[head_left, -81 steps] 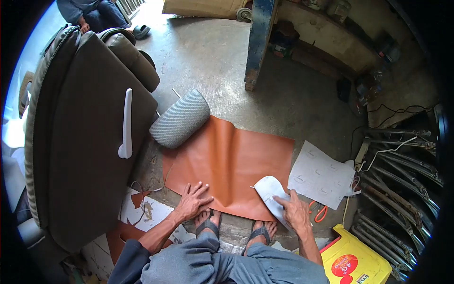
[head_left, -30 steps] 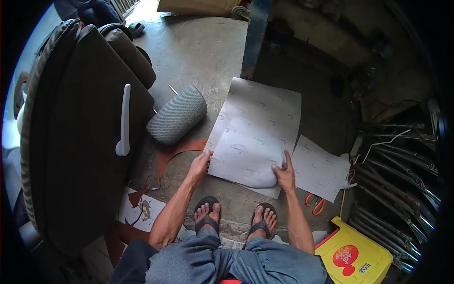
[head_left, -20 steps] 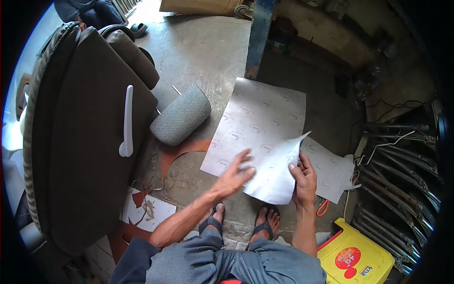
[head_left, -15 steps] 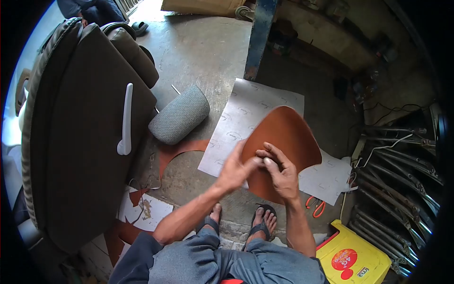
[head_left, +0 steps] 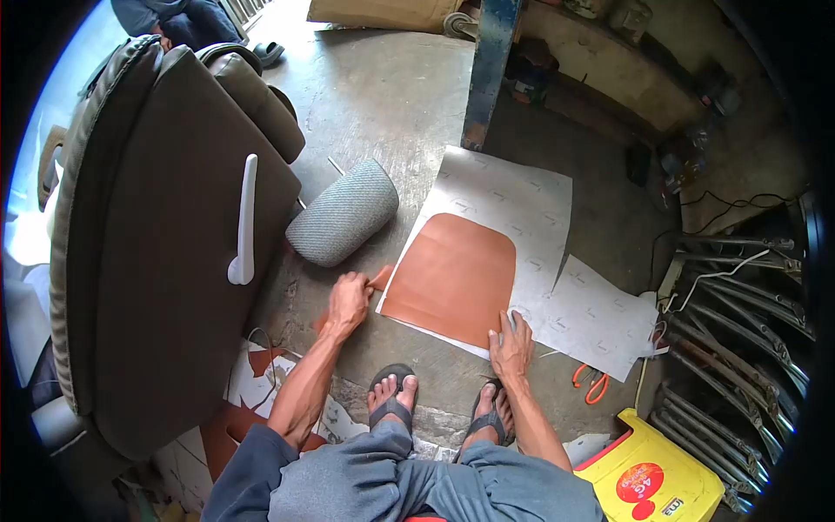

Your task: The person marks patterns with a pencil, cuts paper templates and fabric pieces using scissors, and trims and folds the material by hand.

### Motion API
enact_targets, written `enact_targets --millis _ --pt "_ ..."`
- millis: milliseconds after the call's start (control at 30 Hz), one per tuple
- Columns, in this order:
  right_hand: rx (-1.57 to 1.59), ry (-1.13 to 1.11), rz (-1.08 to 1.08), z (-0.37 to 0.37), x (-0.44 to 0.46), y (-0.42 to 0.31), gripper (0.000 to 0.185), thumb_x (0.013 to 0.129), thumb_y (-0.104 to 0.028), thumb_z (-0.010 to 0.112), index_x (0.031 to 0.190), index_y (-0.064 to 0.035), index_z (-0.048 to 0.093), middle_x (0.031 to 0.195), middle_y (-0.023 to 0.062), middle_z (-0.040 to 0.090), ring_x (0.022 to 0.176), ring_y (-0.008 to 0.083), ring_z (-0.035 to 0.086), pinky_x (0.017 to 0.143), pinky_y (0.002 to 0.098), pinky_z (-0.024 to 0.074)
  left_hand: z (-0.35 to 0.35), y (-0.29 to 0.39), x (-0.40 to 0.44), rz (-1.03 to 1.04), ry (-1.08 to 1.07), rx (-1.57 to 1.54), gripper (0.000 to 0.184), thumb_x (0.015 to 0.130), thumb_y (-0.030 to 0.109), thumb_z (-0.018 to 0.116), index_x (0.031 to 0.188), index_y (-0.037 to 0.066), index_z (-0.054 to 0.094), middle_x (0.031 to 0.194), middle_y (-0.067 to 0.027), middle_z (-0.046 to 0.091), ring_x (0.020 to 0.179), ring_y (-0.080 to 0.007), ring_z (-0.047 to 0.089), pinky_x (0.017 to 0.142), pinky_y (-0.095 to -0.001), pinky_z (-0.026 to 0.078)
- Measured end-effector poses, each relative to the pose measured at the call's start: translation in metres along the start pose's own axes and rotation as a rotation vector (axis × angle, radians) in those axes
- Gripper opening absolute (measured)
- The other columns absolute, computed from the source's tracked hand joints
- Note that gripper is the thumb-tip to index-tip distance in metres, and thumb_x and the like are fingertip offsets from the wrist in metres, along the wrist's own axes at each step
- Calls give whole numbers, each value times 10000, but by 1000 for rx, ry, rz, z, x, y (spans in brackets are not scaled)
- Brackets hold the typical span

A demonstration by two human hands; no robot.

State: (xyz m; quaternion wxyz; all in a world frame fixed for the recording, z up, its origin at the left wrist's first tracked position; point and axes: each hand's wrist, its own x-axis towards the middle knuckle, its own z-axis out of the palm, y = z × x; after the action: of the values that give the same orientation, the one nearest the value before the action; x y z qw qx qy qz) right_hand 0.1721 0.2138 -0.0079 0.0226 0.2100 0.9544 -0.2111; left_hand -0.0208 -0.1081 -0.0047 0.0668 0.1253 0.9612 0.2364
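A rounded brown leather panel lies flat on a printed white sheet on the floor. My right hand rests at the panel's lower right edge, fingers stretched out with the tips on it. To the left of the panel, my left hand is closed on a narrow brown leather scrap, whose ends show on both sides of the fist. Just above that hand is a grey fabric headrest with metal posts, lying on its side.
A large dark car seat with a white lever stands at left. Orange-handled scissors, a yellow box-like stool and stacked metal frames are on the right. A blue post rises behind. Another person sits at the upper left.
The leather panel, held up and curved before, now lies flat on the white sheet. My hands have moved apart, the left taking hold of the leather scrap.
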Motion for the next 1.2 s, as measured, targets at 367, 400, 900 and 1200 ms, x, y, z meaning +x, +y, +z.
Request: enact_targets --millis 367,400,900,1200 --pt "-44 -59 -38 -12 0 20 548 895 -267 654 1427 -212 534 1536 102 420 1414 360 362 1079 585 373 -63 -159 -212 -598 166 540 424 903 269 658 1215 -9 589 1284 -288 553 1201 -468 524 924 -556 474" --pt "-39 -60 -42 -15 1 18 556 881 -253 664 1421 -201 541 1534 111 420 1407 370 368 1074 581 381 -42 -148 -210 -783 212 442 464 889 289 674 1240 4 569 1371 -288 486 1262 -479 469 968 -569 448" --pt "-18 -65 -47 -14 -2 19 571 866 -235 675 1421 -196 547 1541 111 412 1408 375 363 1087 580 368 -138 61 123 -111 -55 -405 354 828 200 656 1079 -48 682 879 -230 723 827 -317 725 706 -443 569" --pt "-3 -4 -114 -4 -2 28 552 864 -215 656 1406 -154 570 1531 149 421 1394 399 366 1126 534 357 -284 185 215 416 226 -484 334 869 154 674 1162 -4 659 922 -119 737 794 -183 691 677 -316 550"
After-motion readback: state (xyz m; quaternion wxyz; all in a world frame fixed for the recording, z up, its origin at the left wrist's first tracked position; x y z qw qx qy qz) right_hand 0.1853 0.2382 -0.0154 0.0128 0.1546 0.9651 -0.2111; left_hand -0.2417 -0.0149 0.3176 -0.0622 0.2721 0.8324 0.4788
